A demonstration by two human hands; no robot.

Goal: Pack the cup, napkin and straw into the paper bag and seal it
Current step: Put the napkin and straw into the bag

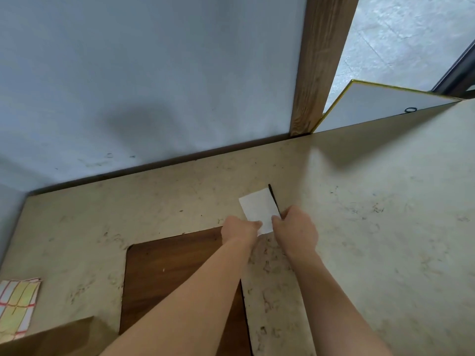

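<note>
A white folded napkin [258, 209] lies on the beige table [372, 214] near its middle. My left hand [240, 228] pinches the napkin's near left corner. My right hand [295, 227] grips its near right edge together with a thin black straw [273, 199], which runs along the napkin's right side and sticks out beyond my fingers. The top of a brown paper bag [51, 337] shows at the bottom left corner of the view. No cup is in view.
A dark wooden board [174, 273] lies on the table under my left forearm. A stack of sticker sheets [16, 307] sits at the left edge. A grey wall and a wooden post [318, 68] bound the table's far side.
</note>
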